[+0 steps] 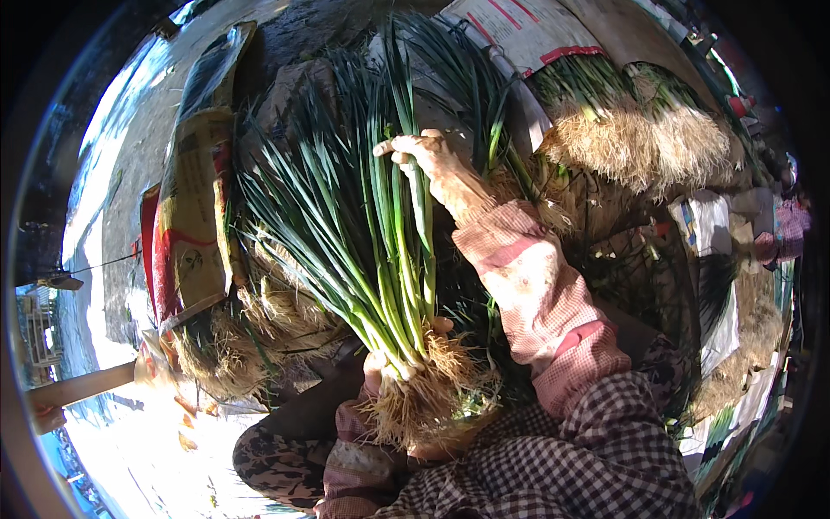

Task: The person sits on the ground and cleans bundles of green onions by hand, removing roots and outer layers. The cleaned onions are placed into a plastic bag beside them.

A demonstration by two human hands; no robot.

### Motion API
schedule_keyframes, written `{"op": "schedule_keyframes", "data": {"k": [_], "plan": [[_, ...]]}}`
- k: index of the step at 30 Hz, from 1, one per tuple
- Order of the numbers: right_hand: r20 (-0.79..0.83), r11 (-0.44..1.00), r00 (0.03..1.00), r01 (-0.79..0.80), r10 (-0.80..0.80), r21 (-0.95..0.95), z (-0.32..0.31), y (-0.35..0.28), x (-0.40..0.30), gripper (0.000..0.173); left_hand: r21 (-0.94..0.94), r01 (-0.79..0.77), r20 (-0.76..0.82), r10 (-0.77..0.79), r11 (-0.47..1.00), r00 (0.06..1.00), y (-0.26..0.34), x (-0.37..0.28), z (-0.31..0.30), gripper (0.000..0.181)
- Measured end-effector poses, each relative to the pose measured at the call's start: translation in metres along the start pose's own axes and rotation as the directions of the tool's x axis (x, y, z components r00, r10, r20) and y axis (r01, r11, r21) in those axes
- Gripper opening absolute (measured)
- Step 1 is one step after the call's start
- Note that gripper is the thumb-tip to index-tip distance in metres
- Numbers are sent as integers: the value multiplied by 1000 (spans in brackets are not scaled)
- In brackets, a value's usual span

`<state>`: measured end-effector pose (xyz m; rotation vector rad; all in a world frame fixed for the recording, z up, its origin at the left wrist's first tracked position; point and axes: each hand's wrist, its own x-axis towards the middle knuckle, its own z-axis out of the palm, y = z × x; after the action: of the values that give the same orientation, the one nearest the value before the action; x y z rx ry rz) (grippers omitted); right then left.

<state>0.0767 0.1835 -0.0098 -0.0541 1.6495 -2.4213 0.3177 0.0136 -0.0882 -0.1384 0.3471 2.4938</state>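
Observation:
A loose bunch of green onions [389, 259] fans out before me, dark leaves pointing away and tangled roots [415, 412] toward my lap. My left hand [374, 368] grips it from beneath just above the roots; a fingertip shows on the far side and the palm is hidden. My right hand [428, 156] is at the bunch's right side, fingers bent around the upper part of a pale green stalk [420, 201] that passes under them. More dark onion leaves [347, 97] spread behind the bunch.
At left, a printed sack [194, 214] lies over rooted onions [220, 363]. Upper right, bundled onions [603, 136] show thick roots beneath a white sack [525, 32]. A wooden bar [84, 386] juts in at lower left. Another person's checked sleeve [788, 224] appears at far right.

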Motion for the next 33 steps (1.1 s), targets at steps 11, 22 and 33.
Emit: {"op": "schedule_keyframes", "data": {"k": [11, 22, 33], "plan": [[-572, 825, 737, -35, -360, -564, -100, -45, -52, 23, -8, -33, -14, 33, 999, 999, 18, -14, -10, 50], [-296, 917, 954, -75, -48, -392, -39, 39, -146, 18, 37, 66, -37, -65, 997, 997, 27, -3, -9, 49], [-360, 988, 931, 1, -58, -156, -21, 51, -209, 24, -33, 16, -56, -18, 999, 998, 13, 7, 28, 32]]}}
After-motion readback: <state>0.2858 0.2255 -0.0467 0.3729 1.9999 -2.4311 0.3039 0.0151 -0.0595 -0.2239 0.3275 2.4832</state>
